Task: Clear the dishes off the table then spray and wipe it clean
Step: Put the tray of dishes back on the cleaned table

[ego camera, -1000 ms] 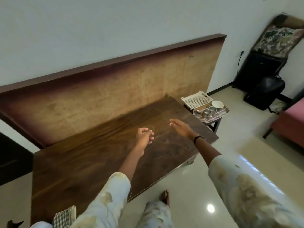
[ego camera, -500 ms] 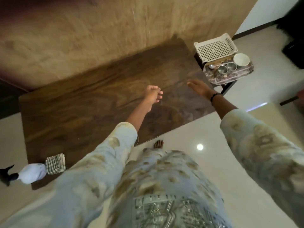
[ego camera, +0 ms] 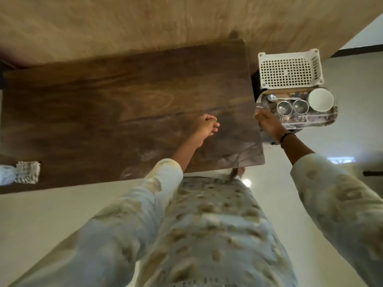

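Head view: both hands over the right end of the dark wooden table, dishes parked just past it.

The spray bottle is cut off at the left edge beside a blurred checked cloth, both far left of the hands. The left hand hangs over the tabletop, fingers loosely curled, holding nothing. The right hand reaches flat and open-fingered to the near left corner of the patterned tray; contact is unclear. The tray's long axis runs left-right, away from that hand. Beyond its fingertips sit two steel cups, a spoon and a white bowl; a white perforated basket lies farther back.
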Demonstrator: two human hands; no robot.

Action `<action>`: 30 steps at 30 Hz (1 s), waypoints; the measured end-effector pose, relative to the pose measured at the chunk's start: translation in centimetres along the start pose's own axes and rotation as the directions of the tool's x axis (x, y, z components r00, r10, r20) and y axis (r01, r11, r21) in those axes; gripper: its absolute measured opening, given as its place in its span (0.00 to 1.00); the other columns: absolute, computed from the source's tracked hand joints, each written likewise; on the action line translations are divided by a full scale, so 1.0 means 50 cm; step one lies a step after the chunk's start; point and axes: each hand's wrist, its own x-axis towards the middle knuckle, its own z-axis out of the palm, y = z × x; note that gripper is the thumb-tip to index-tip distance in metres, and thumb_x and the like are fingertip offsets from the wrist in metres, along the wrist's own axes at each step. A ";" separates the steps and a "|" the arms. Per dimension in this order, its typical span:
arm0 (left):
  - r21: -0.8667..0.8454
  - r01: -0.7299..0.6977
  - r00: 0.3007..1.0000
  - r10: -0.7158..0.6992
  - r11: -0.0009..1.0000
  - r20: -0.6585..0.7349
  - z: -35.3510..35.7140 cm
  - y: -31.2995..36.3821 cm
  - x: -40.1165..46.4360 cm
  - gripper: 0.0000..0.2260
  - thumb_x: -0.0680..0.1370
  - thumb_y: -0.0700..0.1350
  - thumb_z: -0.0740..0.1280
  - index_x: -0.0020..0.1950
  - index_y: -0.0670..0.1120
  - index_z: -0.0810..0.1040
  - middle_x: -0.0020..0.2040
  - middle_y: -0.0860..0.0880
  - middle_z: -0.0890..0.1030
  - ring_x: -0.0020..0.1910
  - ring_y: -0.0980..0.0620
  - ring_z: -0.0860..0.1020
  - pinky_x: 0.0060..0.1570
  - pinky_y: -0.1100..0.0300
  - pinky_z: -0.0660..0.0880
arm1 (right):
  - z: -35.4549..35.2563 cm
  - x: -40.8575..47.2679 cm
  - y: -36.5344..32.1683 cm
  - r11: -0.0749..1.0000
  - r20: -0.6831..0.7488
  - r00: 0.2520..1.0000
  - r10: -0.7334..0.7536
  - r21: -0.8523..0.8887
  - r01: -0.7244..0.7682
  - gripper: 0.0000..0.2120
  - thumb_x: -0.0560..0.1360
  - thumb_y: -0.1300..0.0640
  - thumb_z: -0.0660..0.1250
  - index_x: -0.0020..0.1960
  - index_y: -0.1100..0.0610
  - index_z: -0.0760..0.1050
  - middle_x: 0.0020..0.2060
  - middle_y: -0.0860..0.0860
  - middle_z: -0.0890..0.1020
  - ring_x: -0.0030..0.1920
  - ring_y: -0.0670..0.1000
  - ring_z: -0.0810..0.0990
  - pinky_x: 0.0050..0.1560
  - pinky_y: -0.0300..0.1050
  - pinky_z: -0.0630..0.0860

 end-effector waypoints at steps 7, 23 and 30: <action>-0.090 0.140 0.989 -0.136 0.986 0.051 0.241 0.009 0.096 0.08 0.81 0.41 0.58 0.43 0.45 0.72 0.37 0.50 0.77 0.33 0.55 0.75 0.35 0.63 0.71 | -0.162 0.095 0.119 0.999 -0.192 0.981 0.009 -0.036 -0.016 0.12 0.81 0.60 0.59 0.58 0.64 0.77 0.55 0.62 0.80 0.52 0.56 0.76 0.49 0.38 0.66; 0.795 -0.211 0.921 0.389 0.568 -0.033 0.457 0.037 0.365 0.17 0.77 0.41 0.60 0.66 0.46 0.70 0.65 0.44 0.73 0.68 0.45 0.64 0.65 0.51 0.62 | -0.424 0.307 0.479 0.938 -0.608 0.760 0.231 -0.069 -0.340 0.16 0.79 0.63 0.60 0.65 0.66 0.72 0.65 0.65 0.73 0.64 0.62 0.73 0.62 0.44 0.66; 0.894 -0.148 0.915 0.402 0.422 -0.038 0.501 0.045 0.452 0.11 0.78 0.42 0.61 0.59 0.43 0.76 0.58 0.44 0.79 0.73 0.44 0.59 0.72 0.51 0.51 | -0.415 0.362 0.532 0.894 -0.492 0.767 0.412 0.059 -0.443 0.18 0.81 0.61 0.59 0.69 0.63 0.70 0.64 0.62 0.76 0.65 0.61 0.74 0.62 0.48 0.70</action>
